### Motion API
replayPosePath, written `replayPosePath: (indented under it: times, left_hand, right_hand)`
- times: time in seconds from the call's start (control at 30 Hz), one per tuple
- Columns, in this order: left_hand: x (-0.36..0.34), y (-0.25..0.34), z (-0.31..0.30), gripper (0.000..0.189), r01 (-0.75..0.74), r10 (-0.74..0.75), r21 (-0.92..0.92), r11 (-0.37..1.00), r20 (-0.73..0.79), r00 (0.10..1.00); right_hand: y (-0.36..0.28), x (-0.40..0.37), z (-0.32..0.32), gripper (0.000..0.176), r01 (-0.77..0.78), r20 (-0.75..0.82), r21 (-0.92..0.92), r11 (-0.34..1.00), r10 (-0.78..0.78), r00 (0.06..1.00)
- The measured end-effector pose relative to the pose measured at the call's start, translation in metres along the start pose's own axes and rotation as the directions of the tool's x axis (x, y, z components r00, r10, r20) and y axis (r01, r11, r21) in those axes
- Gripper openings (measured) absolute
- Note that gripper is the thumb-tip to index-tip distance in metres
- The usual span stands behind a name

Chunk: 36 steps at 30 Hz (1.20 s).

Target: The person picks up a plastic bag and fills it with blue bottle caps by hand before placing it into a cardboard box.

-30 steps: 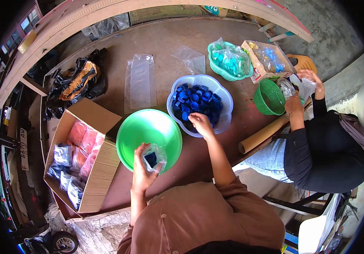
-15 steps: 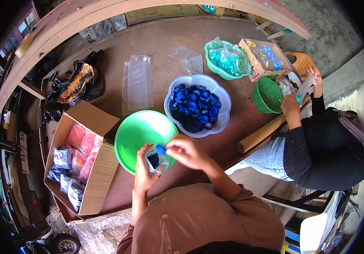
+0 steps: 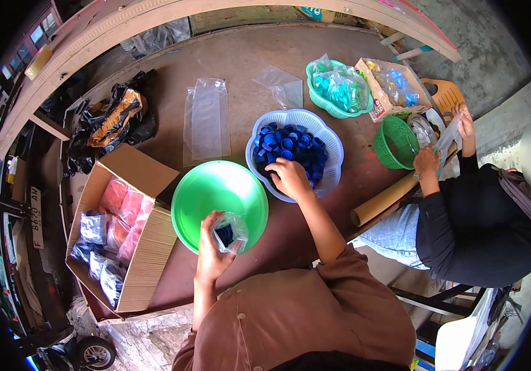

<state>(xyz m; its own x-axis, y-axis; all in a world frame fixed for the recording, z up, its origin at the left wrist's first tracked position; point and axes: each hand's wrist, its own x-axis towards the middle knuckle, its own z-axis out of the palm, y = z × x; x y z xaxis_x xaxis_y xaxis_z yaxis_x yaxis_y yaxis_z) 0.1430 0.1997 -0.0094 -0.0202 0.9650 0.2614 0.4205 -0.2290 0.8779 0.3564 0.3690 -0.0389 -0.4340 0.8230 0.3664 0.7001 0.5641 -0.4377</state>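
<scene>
My left hand point(image 3: 214, 250) is closed around a clear plastic bag point(image 3: 237, 230), its mouth facing up. Dark blue bottle caps point(image 3: 224, 234) show inside the bag. This hand is over the near edge of a green plastic basin point(image 3: 206, 185). My right hand point(image 3: 292, 179) reaches into a pale blue basket point(image 3: 336, 162) of loose blue bottle caps point(image 3: 287, 144). Its fingers are bent and apart at the caps, with no cap plainly gripped; the fingertips are partly hidden.
A cardboard box point(image 3: 137, 260) of filled bags stands left, near a black plastic bag point(image 3: 145, 114). Flat clear bags point(image 3: 206, 120) lie farther back. At right are a teal basket point(image 3: 339, 113), a green basket point(image 3: 379, 145), a cardboard tube point(image 3: 384, 203) and a co-worker point(image 3: 481, 229) handling a bag.
My right hand has moved from above the bag, where it held a blue cap, right and away into the basket of caps. The cap is out of its fingers. My left hand stays on the bag.
</scene>
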Motion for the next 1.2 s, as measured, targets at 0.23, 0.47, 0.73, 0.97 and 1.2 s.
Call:
replayPosePath:
  times: [0.23,0.47,0.73,0.97,1.2]
  left_hand:
    - [0.001,0.001,0.001,0.082,-0.004,0.004,-0.006,1.0,0.001,1.0]
    - [0.002,0.003,0.003,0.082,0.01,-0.01,-0.016,1.0,0.008,1.0]
    - [0.001,0.002,0.005,0.082,-0.002,0.002,-0.008,1.0,0.003,1.0]
    - [0.0,-0.004,0.007,0.083,-0.047,0.043,0.063,0.997,0.062,0.997]
    - [0.004,0.003,0.005,0.08,-0.012,0.012,0.044,0.999,0.015,1.0]
  right_hand:
    - [0.004,0.002,0.011,0.007,-0.002,-0.018,-0.061,0.998,0.001,1.0]
    - [-0.013,-0.01,-0.024,0.007,-0.353,0.46,0.874,-0.335,0.331,0.824]
    - [-0.096,-0.037,-0.039,0.008,-0.199,0.096,0.833,0.517,0.219,0.971]
    - [-0.124,-0.051,-0.014,0.014,0.226,0.048,0.403,0.887,-0.267,0.962]
    - [-0.022,-0.02,-0.023,0.009,-0.312,0.063,0.094,0.945,0.307,0.949]
